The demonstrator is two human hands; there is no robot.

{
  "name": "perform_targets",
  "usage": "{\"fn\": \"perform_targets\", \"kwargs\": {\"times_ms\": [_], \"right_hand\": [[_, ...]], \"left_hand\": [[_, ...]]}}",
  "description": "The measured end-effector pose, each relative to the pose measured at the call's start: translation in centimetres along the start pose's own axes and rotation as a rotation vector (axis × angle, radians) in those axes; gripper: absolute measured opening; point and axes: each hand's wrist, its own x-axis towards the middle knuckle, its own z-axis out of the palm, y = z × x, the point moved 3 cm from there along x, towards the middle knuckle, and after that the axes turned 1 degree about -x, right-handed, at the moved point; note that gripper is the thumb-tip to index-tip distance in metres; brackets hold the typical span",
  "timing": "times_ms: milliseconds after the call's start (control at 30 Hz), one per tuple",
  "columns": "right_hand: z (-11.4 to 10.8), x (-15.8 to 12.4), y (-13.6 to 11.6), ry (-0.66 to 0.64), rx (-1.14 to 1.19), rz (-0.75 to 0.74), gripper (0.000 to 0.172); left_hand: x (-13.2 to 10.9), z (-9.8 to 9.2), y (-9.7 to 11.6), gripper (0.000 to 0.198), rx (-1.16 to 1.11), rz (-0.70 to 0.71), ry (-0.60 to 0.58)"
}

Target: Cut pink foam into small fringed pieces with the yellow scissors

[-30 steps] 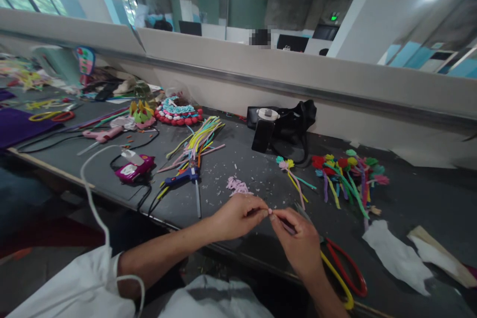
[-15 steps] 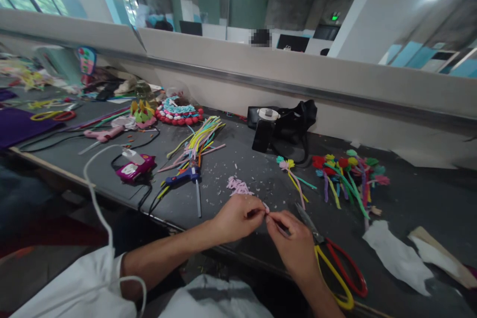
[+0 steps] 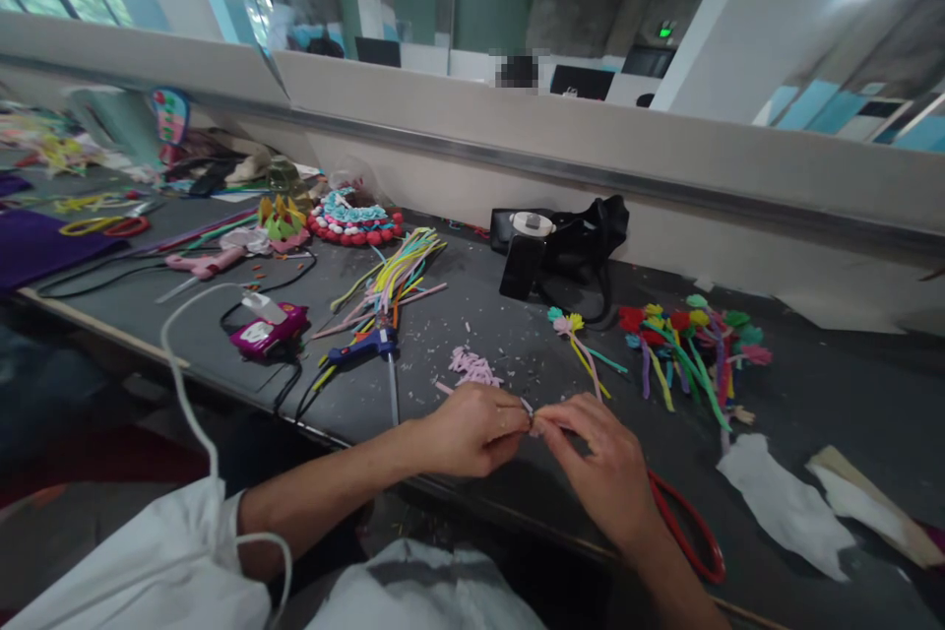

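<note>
Near the table's front edge, my left hand [image 3: 476, 431] pinches a small pale pink piece [image 3: 527, 408], its fingertips meeting those of my right hand [image 3: 599, 458]. My right hand's thumb and forefinger are closed on the same piece. Just beyond my left hand lies a pile of short pink pieces [image 3: 473, 366], with tiny scraps scattered around it. A pink strip end [image 3: 444, 388] sticks out beside the left hand. Scissors lie under my right hand and forearm; only a red handle [image 3: 690, 527] shows clearly.
A blue glue gun [image 3: 361, 346] and colored strips [image 3: 403, 276] are left of the pile. Pipe-cleaner flowers [image 3: 683, 340] lie at right, near white crumpled paper [image 3: 787, 507]. A black phone [image 3: 523, 266] leans by a black bag [image 3: 591, 236]. A magenta device [image 3: 270, 333] stands left.
My right hand has shifted slightly right and up, now covering the scissors' blades and yellow handle. My left hand has turned slightly, and a pink strip end shows beside it.
</note>
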Motion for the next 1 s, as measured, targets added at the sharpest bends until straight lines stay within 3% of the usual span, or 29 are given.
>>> {"fn": "perform_targets", "kwargs": {"times_ms": [200,500,633,833,1000], "right_hand": [[0.9,0.9,1.6,-0.048,0.348,0.315,0.018],[3.5,-0.9,1.7,0.023,0.37,0.47,0.027],[3.4,-1.1,1.6,0.036,0.366,0.484,0.026],[3.3,-1.4,2.0,0.015,0.36,0.488,0.027],[3.4,-1.5,2.0,0.002,0.355,0.487,0.027]], "left_hand": [[-0.2,-0.5,-0.2,0.016,-0.182,-0.009,0.183],[-0.6,1.3,-1.5,0.018,-0.104,-0.167,0.326],[0.0,1.2,-1.7,0.019,-0.118,-0.207,0.302],[0.2,1.0,-1.6,0.02,-0.143,-0.225,0.144],[0.0,1.1,-1.9,0.02,-0.157,-0.248,0.149]]}}
